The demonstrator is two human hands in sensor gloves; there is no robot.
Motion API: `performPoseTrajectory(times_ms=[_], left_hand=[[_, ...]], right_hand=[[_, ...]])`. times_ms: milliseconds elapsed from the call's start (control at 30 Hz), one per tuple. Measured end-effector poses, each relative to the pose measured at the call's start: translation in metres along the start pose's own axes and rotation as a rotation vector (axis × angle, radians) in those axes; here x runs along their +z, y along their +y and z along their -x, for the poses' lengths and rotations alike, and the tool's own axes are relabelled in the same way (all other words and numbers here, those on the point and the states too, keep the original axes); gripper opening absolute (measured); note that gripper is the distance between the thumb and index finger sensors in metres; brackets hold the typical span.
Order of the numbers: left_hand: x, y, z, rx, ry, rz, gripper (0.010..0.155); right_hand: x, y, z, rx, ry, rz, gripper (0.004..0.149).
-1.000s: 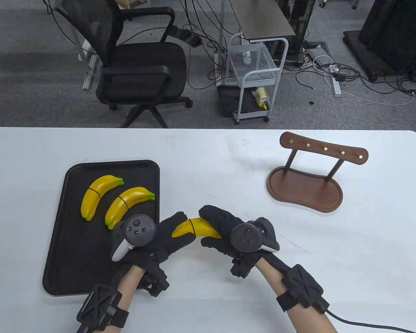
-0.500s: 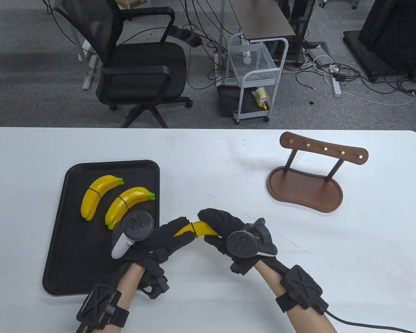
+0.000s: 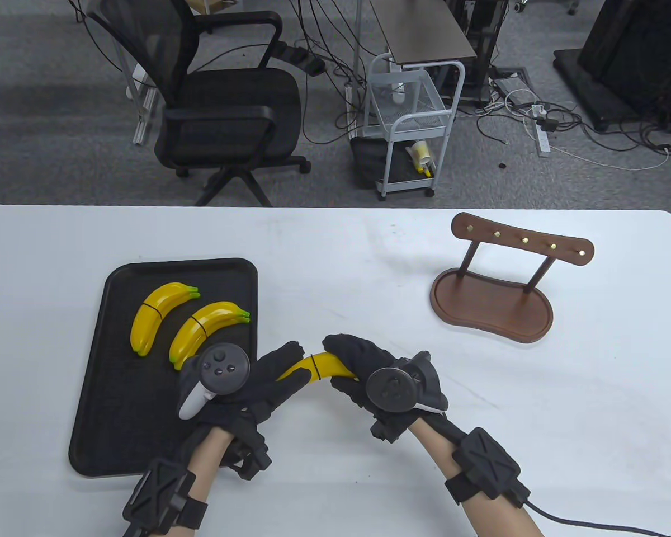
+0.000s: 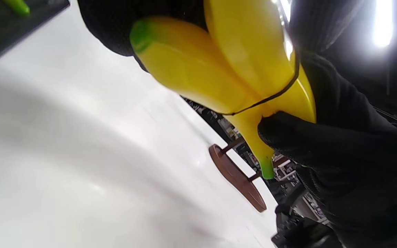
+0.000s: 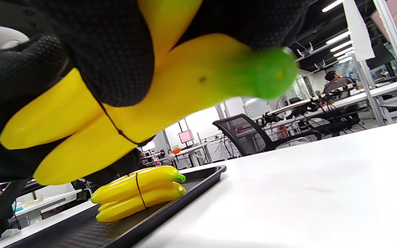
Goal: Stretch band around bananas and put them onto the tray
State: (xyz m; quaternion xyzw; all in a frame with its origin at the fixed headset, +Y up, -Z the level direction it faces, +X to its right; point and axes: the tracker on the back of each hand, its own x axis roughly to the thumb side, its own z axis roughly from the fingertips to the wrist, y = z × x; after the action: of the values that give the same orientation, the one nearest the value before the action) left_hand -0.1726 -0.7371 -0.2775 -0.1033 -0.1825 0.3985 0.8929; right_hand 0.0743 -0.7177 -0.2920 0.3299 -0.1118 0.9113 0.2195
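two hands hold one bunch of bananas (image 3: pixel 323 366) above the tabletop (image 3: pixel 335 251), just right of the tray (image 3: pixel 107 425). in the table view the left hand (image 3: pixel 257 386) grasps the bunch's left end and the right hand (image 3: pixel 363 369) curls over its right end. the bunch's long axis runs left to right, arched up in the middle. a thin black band (image 3: pixel 315 366) crosses the visible yellow part; both tips are hidden under the gloves. two more banded bunches (image 3: pixel 156 316) lie on the tray, long axes slanting, green stems pointing up-right. a wooden stand (image 3: pixel 495 299) sits well apart at the right, and an office chair (image 3: pixel 218 100) and a small cart (image 3: pixel 408 123) stand on the floor beyond.

in the left wrist view the bunch (image 4: pixel 219 69) fills the top, one green tip (image 4: pixel 140 32) toward upper left, the green stem (image 4: pixel 266 168) pointing down. the band (image 4: pixel 274 96) wraps round it, and a right-hand fingertip (image 4: pixel 288 137) presses just under the band. the left hand's own fingers are mostly cut off at the top edge. the stand (image 4: pixel 240 175) is blurred behind.

in the right wrist view the bunch (image 5: pixel 115 113) hangs under the gloved fingers (image 5: pixel 109 51), its green stem (image 5: pixel 267 74) pointing right, with the band (image 5: pixel 115 129) across it. below, a banded bunch (image 5: pixel 140 193) lies in the tray (image 5: pixel 184 193), and only that one shows.
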Motion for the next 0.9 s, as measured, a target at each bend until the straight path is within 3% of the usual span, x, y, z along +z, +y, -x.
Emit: performPoseTrajectory(times_ms=[233,567,900], left_hand=[[0.006,0.000,-0.018,-0.234,-0.067,-0.141,0.064],[0.007,-0.016,-0.031,-0.568,-0.079,-0.191,0.065],[0.006,-0.019,-0.032,-0.588,-0.070,-0.182,0.065]], right_hand=[[-0.002,0.004,0.006,-0.062,0.098,-0.030,0.070],[-0.002,0.013,0.008,-0.147,0.166,-0.071,0.070],[-0.001,0.019,0.008,-0.178,0.163,-0.105,0.071]])
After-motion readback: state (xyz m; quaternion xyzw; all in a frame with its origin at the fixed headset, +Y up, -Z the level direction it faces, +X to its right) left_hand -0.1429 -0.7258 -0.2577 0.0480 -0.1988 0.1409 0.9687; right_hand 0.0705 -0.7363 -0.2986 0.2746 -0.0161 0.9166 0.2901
